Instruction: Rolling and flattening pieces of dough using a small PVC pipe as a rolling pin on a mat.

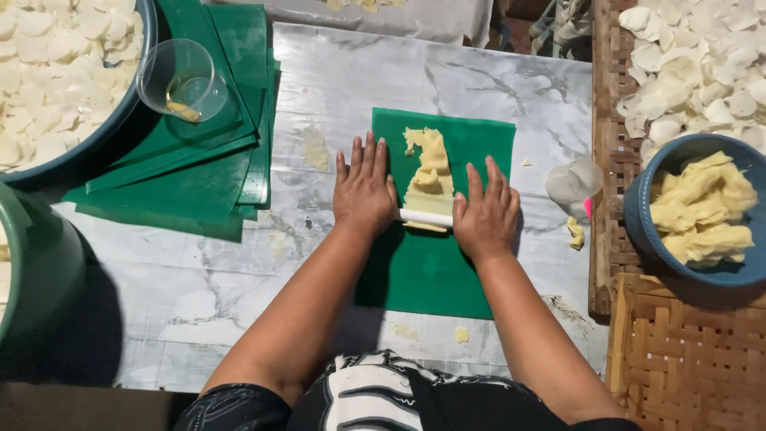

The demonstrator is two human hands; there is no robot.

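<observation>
Here, the left hand (364, 187) and right hand (485, 214) lie flat, fingers extended, palms pressing a white rolling pin (425, 217) across pale yellow dough (429, 177) on a green plastic sheet (447, 263) set on the marble-patterned worktop (239, 263). Rolling appears partly done: the dough beyond the pin is flattened into an uneven, ragged-edged strip, not yet fully thin. Unrolled dough pieces wait in the blue bowl (650, 231) at right; spare green sheets (199, 175) and a clear cup (182, 80) lie at left.
</observation>
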